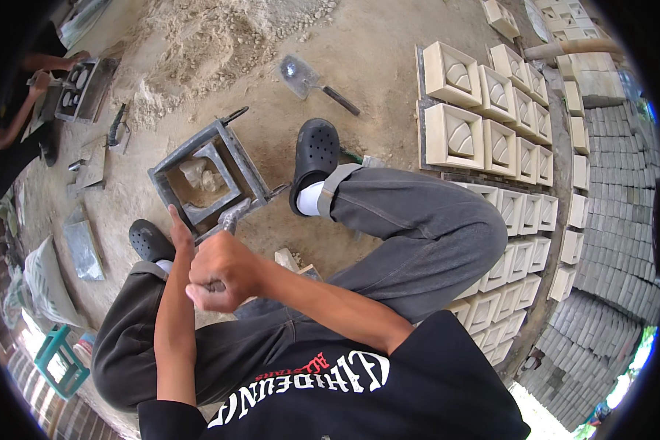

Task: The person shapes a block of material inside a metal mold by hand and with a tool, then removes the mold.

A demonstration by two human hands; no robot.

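A square grey metal mould (170, 167) lies on the ground between my feet. Inside its inner frame are pale lumps (198, 176) of dry material. My right hand (224, 273) is closed in a fist around a grey tool (233, 215), whose head rests over the mould's near right corner; its exact kind is hard to make out. Beside it, my left hand (181, 233) has its fingers stretched out along the mould's near left edge, partly hidden by my right hand. A trowel (299, 77) with a dark handle lies on the ground beyond the mould.
Heaped pale sand (198, 51) spreads at the far side. Rows of cream moulded blocks (455, 136) stand at right, before stacked grey bricks (616, 191). Another person's hands (40, 82) work at a second mould (81, 92), far left. A flat plate (84, 249) and green stool (60, 363) are leftward.
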